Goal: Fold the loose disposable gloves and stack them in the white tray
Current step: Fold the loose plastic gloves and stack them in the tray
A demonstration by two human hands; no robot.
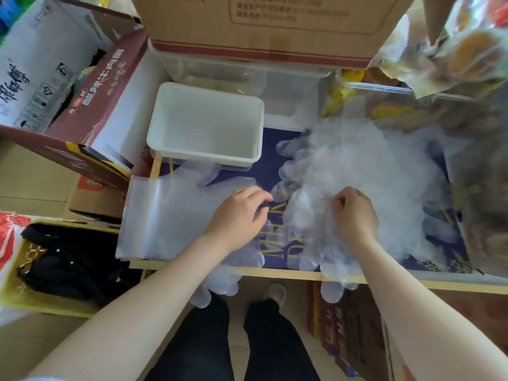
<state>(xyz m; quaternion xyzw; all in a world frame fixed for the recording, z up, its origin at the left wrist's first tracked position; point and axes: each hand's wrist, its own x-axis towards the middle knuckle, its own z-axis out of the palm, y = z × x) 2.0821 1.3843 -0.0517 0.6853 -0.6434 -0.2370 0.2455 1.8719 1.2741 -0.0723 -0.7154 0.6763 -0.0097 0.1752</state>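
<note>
A heap of clear disposable gloves covers the right half of the dark blue work surface. One glove lies spread flat at the left, its cuff hanging past the left edge. My left hand rests on this flat glove's right part with fingers curled, pinching its film. My right hand pinches a glove at the near left side of the heap. The white tray stands behind the flat glove and holds nothing that I can see.
Cardboard boxes crowd the left and the back. A clear plastic bin sits behind the tray. A black bag lies in a box at lower left. My legs stand below the surface's front edge.
</note>
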